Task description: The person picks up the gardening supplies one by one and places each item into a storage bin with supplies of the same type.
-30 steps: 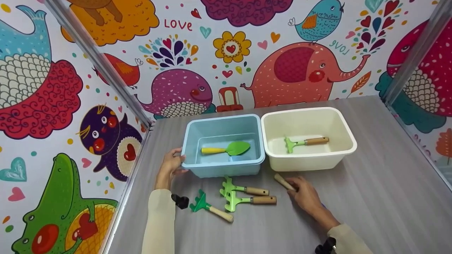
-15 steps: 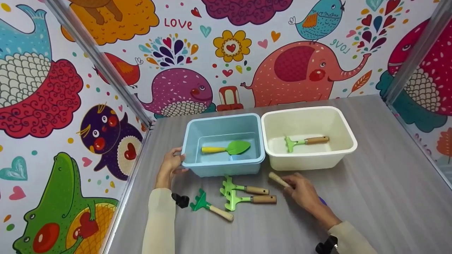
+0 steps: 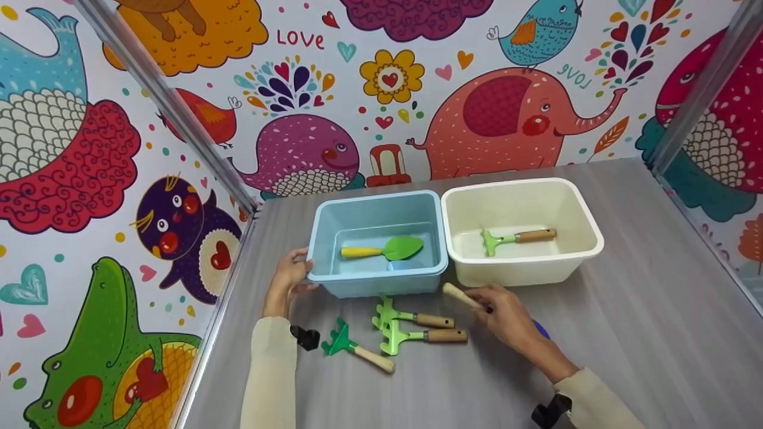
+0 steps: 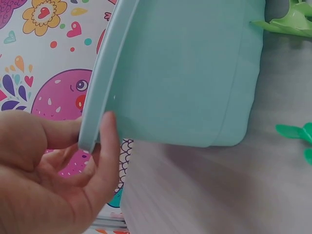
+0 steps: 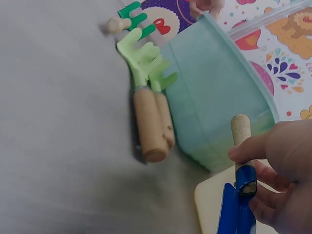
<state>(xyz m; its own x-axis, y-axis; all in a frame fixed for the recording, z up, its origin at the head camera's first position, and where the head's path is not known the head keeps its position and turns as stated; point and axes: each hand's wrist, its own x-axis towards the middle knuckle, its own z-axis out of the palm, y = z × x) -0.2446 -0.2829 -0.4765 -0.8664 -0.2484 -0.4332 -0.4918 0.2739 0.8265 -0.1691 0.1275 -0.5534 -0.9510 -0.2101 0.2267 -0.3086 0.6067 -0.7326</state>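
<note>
My left hand (image 3: pixel 290 280) pinches the left rim of the light blue bin (image 4: pixel 185 73), thumb on one side and fingers on the other. A green trowel (image 3: pixel 402 248) with a yellow handle lies inside that bin. In front of the cream bin (image 3: pixel 512 274), my right hand (image 3: pixel 505 316) holds a blue trowel (image 5: pixel 245 178) by its pale wooden handle, which points toward the blue bin; most of the blade is hidden behind the hand in the head view. Two light green hand rakes (image 3: pixel 444 336) and a darker green rake (image 3: pixel 372 359) lie on the table before the blue bin.
Inside the cream bin lies a light green rake (image 3: pixel 535 236) with a wooden handle. Both bins stand side by side on the grey table (image 3: pixel 453 393). Cartoon-printed walls (image 3: pixel 390 131) close off the back and sides, with metal posts at the corners.
My right hand has moved a little left and toward the bins with the blue trowel in it. My left hand stays on the blue bin's rim.
</note>
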